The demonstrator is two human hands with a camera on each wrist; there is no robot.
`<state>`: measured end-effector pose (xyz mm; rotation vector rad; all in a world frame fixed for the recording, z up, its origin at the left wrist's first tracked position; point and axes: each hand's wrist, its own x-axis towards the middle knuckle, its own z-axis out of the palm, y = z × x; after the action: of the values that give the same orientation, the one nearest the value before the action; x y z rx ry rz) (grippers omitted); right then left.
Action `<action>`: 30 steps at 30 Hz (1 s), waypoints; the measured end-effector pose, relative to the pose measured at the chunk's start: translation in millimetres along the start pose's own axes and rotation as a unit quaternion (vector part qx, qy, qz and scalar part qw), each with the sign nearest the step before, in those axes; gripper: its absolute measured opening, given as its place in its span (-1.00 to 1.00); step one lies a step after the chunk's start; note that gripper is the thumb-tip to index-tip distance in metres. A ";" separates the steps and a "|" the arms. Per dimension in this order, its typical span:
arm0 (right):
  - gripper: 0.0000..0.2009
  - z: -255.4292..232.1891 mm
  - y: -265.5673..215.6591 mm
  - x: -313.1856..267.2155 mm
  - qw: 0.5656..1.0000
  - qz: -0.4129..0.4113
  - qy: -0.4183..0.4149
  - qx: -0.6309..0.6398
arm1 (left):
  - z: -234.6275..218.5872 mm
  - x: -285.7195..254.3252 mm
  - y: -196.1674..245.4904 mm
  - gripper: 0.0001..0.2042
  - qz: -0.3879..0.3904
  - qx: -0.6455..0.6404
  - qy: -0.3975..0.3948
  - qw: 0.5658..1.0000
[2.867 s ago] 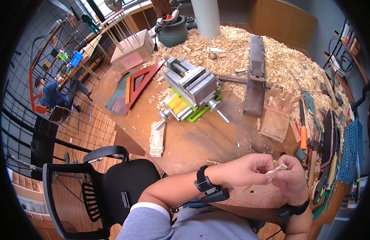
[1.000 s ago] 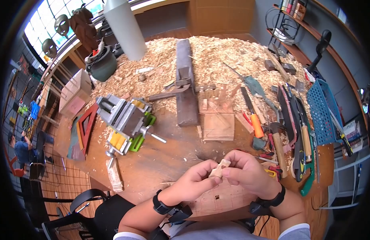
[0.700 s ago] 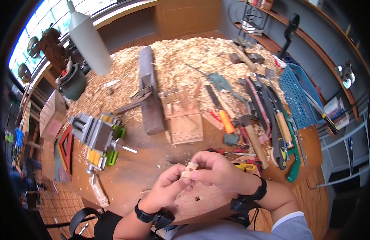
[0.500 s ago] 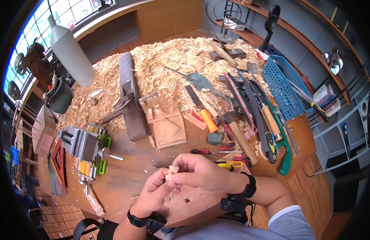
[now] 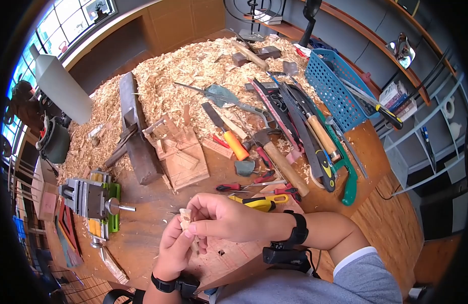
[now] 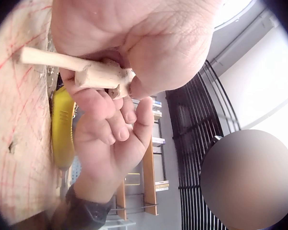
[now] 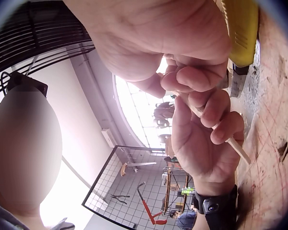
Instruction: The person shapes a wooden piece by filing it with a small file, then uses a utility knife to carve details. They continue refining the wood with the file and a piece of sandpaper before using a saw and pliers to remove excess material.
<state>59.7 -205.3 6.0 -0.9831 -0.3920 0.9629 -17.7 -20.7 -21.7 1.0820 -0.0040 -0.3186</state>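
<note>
While a yellow tool point(image 5: 260, 203) lies just beyond the right grip point(image 5: 224, 219), a hammer point(image 5: 284, 168) past it, and a vise point(image 5: 88, 200) stands left of the left grip point(image 5: 174, 249), both, nearly closed, pinch the wood point(image 5: 185, 218) between them.

By the near edge of the worktop point(image 5: 143, 200), the right hand point(image 5: 222, 218) hid part of the wooden piece point(image 5: 185, 217) (from the head view, anyway). The right wrist view's top edge cropped the yellow tool point(image 7: 243, 33).

The carved wood point(image 6: 98, 76) is pale cream; red lines criss-cross the pinkish-tan board point(image 6: 19, 143). Below centre, the tool point(image 5: 258, 203) is yellow; at upper right, the basket point(image 5: 329, 93) is blue.
</note>
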 end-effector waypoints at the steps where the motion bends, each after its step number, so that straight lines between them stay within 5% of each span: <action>1: -0.79 0.6 0.5 -0.3 1.000 -0.001 0.004 0.001 | -0.6 0.3 -0.7 -0.79 -0.003 0.000 -0.003 1.000; 13: -0.82 4.3 14.9 1.7 0.998 -0.022 0.004 -0.067 | -3.5 6.4 -4.0 -0.75 0.051 -0.027 0.112 0.992; 15: -0.86 8.1 11.8 -0.7 0.991 -0.032 -0.002 -0.130 | 2.9 10.2 -7.0 -0.82 0.088 -0.036 0.180 0.979; 30: -0.80 25.6 11.8 -17.9 0.941 -0.079 -0.077 -0.319 | 3.9 8.6 -3.2 -0.82 0.079 0.005 0.151 0.985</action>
<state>26.8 -204.3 11.9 -1.4379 -0.9403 0.7772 -10.9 -27.7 -23.9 1.1239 0.1779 -0.0101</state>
